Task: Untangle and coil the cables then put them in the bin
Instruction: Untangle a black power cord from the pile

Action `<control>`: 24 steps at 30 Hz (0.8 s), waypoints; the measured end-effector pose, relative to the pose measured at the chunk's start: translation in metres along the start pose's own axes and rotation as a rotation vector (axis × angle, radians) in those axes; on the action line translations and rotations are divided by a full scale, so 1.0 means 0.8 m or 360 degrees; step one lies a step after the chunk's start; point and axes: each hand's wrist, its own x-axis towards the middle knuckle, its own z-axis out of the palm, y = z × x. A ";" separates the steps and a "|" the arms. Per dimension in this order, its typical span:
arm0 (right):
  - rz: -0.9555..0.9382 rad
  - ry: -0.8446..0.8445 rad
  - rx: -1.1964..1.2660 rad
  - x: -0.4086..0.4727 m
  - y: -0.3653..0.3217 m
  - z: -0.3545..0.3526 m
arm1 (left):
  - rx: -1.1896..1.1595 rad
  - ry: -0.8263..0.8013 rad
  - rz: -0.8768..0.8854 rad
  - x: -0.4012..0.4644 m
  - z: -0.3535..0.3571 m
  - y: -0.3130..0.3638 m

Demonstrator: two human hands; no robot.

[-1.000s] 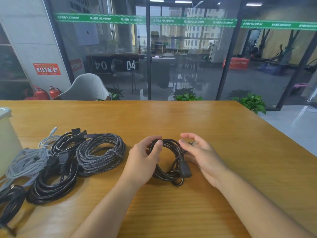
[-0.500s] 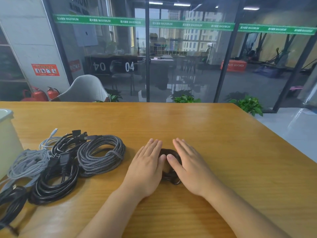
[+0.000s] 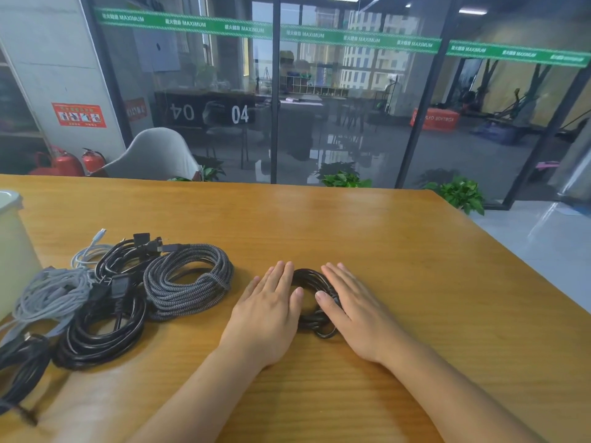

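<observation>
Black coiled cable [image 3: 309, 300] lies flat under flat-fingered left hand [image 3: 268, 310] and right hand [image 3: 355, 306].

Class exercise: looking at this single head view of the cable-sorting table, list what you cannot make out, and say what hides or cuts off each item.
- Small black coil: mostly covered by the left hand and right hand lying flat on it; its plugs are hidden.
- White bin: cut off by the left edge; its inside is unseen.
- Black cable at lower left: runs out of frame.
- Grey cable: whether it is tangled with the neighbouring black coil is unclear.
</observation>
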 end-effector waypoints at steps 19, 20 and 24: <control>0.0039 0.0305 -0.0195 -0.047 -0.026 0.002 | 0.0013 0.0206 0.0039 -0.068 -0.036 0.017; 0.0032 0.0309 -0.0201 -0.051 -0.027 0.003 | 0.0021 0.0211 0.0037 -0.071 -0.037 0.018; 0.0026 0.0315 -0.0225 -0.058 -0.029 0.006 | 0.0034 0.0216 0.0023 -0.077 -0.037 0.019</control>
